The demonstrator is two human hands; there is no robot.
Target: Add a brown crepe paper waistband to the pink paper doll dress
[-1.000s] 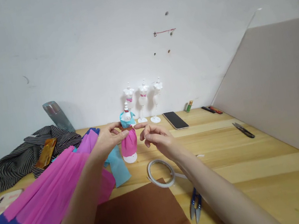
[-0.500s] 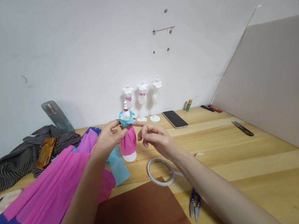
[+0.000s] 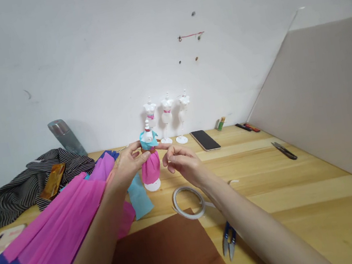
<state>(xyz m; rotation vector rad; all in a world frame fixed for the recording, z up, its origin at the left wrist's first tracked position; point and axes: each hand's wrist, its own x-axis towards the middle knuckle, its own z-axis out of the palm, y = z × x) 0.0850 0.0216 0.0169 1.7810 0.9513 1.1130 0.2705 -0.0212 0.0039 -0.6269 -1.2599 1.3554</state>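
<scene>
The fingers of a worker's left hand (image 3: 129, 163) close around the waist of a small mannequin (image 3: 148, 136), thumb in front on its brown band (image 3: 147, 150). The index finger of the right hand (image 3: 184, 162) extends to the band's other side, its tip slightly nearer the waist than a second ago; the remaining fingers curl loosely, and whether they grip anything cannot be told. Otherwise little shifts: the slight move suggests fine adjusting at the band rather than any change of place.

The mannequin stands upright on the table (image 3: 255, 182), a blue cloth top (image 3: 146, 145) above the band and a pink skirt (image 3: 150, 168) below. Just beside it lies a blue cloth piece (image 3: 141, 199); nearer the camera are a tape roll (image 3: 190, 215), a brown cloth (image 3: 168, 246) and blue-handled snips (image 3: 229, 241). Pink and purple fabric (image 3: 70, 208) spreads at left, while three white mannequins (image 3: 166, 104) line the wall behind, a phone (image 3: 205, 140) to their right.
</scene>
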